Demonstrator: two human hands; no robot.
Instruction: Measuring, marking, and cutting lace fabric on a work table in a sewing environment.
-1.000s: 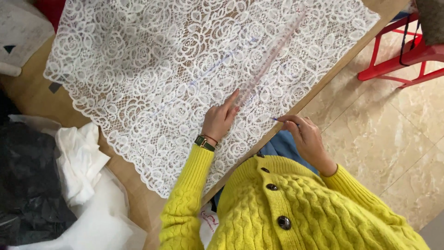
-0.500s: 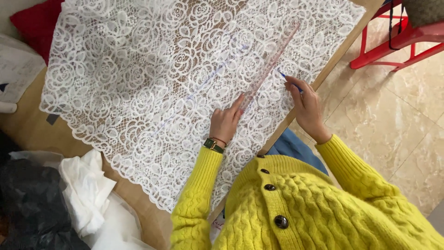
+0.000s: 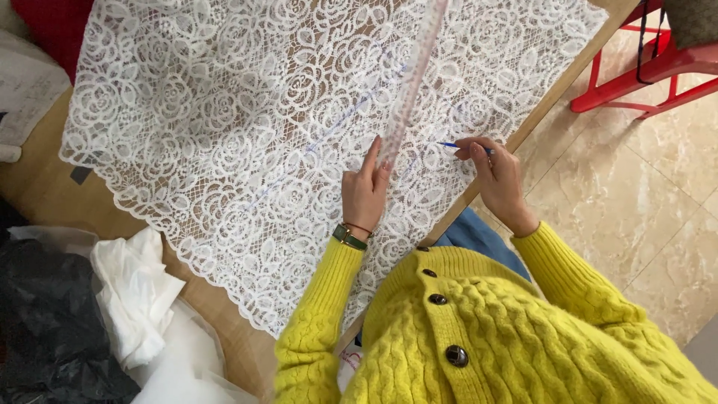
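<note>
A long clear ruler (image 3: 411, 78) lies slantwise on white rose-patterned lace (image 3: 224, 112), running from frame centre to the top edge. The left hand (image 3: 365, 193) pins its lower end, forefinger stretched along the edge and the other fingers loosely curled, not gripping anything. Just right of it, the right hand (image 3: 497, 176) is closed around a blue pen (image 3: 458, 146) whose tip touches the lace beside the ruler. A faint blue line (image 3: 329, 138) already crosses the fabric left of the ruler.

The likely trouble is slip: only one end of the ruler is pressed, and smooth plastic on bumpy openwork could pivot as the pen pushes against it, bending the line. The tip could also snag in the holes and skip.

The lace is airy, scallop-edged, and shows the brown wooden table (image 3: 45, 179) through it. Crumpled white cloth (image 3: 131, 295) and clear plastic sit at lower left, something red at upper left, a red metal frame (image 3: 636, 75) over glossy beige tiles at upper right. The sleeves are chunky yellow cable knit.
</note>
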